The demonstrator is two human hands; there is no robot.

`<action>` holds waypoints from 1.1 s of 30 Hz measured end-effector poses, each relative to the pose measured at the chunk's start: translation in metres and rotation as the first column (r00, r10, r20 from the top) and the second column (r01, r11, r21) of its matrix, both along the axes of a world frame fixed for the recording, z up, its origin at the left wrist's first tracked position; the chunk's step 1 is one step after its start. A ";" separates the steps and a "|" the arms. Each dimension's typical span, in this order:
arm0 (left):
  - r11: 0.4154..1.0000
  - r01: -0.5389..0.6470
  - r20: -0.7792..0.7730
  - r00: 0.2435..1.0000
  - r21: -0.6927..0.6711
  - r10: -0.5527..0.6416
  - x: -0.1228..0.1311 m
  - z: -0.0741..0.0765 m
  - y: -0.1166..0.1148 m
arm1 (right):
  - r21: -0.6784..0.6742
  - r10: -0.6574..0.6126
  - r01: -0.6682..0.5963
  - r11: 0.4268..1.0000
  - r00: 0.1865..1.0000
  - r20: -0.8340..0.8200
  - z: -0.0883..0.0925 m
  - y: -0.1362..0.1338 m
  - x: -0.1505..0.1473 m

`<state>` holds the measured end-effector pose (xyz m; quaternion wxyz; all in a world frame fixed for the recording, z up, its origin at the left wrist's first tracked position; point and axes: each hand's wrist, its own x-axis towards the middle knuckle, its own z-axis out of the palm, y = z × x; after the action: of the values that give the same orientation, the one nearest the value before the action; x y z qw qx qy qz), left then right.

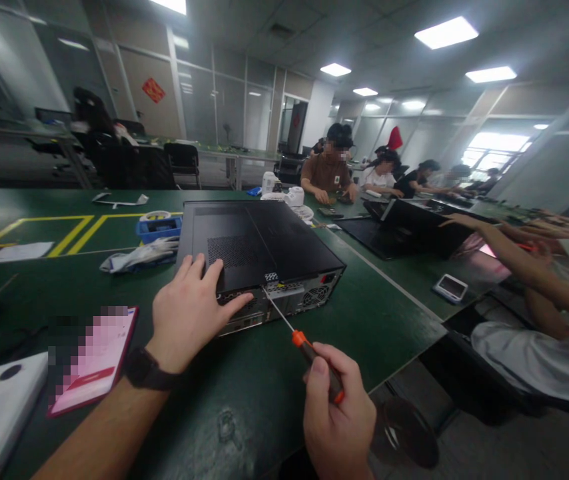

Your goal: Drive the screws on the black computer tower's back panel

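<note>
A black computer case [284,233] lies flat on the green table, its metal back panel with ports and a round fan grille turned toward me. My left hand [189,307] rests on the case's near left corner, fingers spread over the top cover and the thumb along the back edge. In my right hand [337,407] is a screwdriver [307,343] with an orange and dark handle. Its thin shaft points up and left, and the tip meets the upper edge of the back panel near its middle. The tip's exact seat is too small to make out.
Left of the case are a blue bin [157,229] with a tape roll, gloves [139,255], a pink-edged card [97,367] and a white box [2,413]. To the right lie a phone [450,288] and another black case [414,227], with a co-worker's arm over it.
</note>
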<state>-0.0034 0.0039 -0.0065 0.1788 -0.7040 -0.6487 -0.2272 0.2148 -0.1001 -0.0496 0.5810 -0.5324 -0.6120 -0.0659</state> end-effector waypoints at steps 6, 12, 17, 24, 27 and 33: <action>1.000 -0.001 0.002 1.000 0.013 0.001 0.001 0.000 -0.001 | 0.035 -0.002 0.000 0.999 0.999 0.037 0.007 -0.001 0.001; 1.000 0.004 0.005 1.000 -0.002 -0.004 0.000 0.001 -0.002 | 0.031 0.035 -0.036 0.999 0.998 0.052 0.005 0.001 0.003; 1.000 0.015 0.006 1.000 0.009 -0.015 0.000 0.000 -0.002 | 0.040 0.089 -0.092 0.995 0.992 0.088 0.013 0.001 0.005; 1.000 0.025 0.018 1.000 0.009 -0.025 0.000 0.001 -0.003 | 0.049 0.118 -0.124 0.991 0.988 0.099 0.017 0.002 0.008; 1.000 0.024 0.007 1.000 0.013 -0.024 0.000 0.001 -0.002 | 0.065 0.145 -0.151 0.986 0.985 0.091 0.014 0.003 0.010; 1.000 0.019 -0.005 1.000 0.023 -0.019 0.000 0.000 -0.002 | 0.110 0.147 -0.154 0.982 0.987 0.068 -0.002 0.000 0.019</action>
<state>-0.0038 0.0018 -0.0068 0.1864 -0.7086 -0.6388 -0.2345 0.2334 -0.1004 -0.0520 0.5953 -0.4481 -0.6630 -0.0726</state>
